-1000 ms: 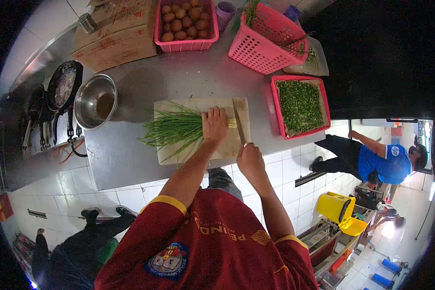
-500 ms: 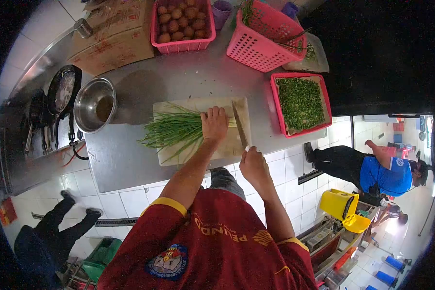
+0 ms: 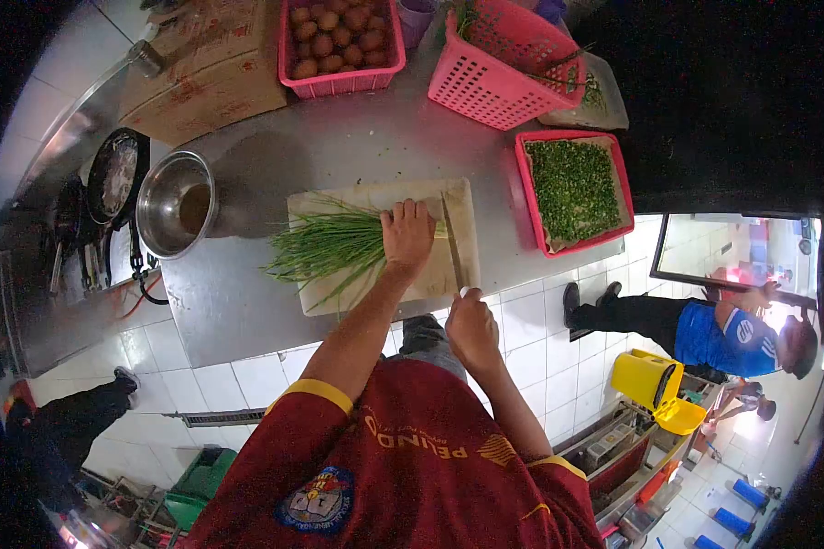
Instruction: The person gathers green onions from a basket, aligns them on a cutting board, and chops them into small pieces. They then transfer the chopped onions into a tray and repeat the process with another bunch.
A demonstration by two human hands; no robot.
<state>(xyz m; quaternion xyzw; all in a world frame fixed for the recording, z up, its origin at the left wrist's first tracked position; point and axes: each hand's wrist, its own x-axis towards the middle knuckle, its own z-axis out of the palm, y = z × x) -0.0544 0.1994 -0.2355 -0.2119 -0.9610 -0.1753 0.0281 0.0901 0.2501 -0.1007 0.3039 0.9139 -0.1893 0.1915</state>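
Note:
A bunch of long green stalks, like spring onions or garlic chives (image 3: 328, 242), lies across a pale cutting board (image 3: 435, 285). My left hand (image 3: 407, 236) presses down on the bunch near its right end, fingers curled over it. Just right of those fingertips, a long knife (image 3: 455, 247) stands across the board with its tip pointing away from me. My right hand (image 3: 473, 327) is closed round its handle at the board's near edge. Whether the blade touches the stalks is hard to see.
A red tray (image 3: 525, 197) of chopped greens (image 3: 572, 188) sits right. Behind stand a pink basket (image 3: 485, 87), a pink crate (image 3: 343, 84) of round brown items and a cardboard box (image 3: 215, 82). A steel bowl (image 3: 160, 206) is left. Other people stand at both sides.
My right hand and the knife have shifted slightly toward me and left. My left hand stays on the bunch. The person in blue and the person at left have moved.

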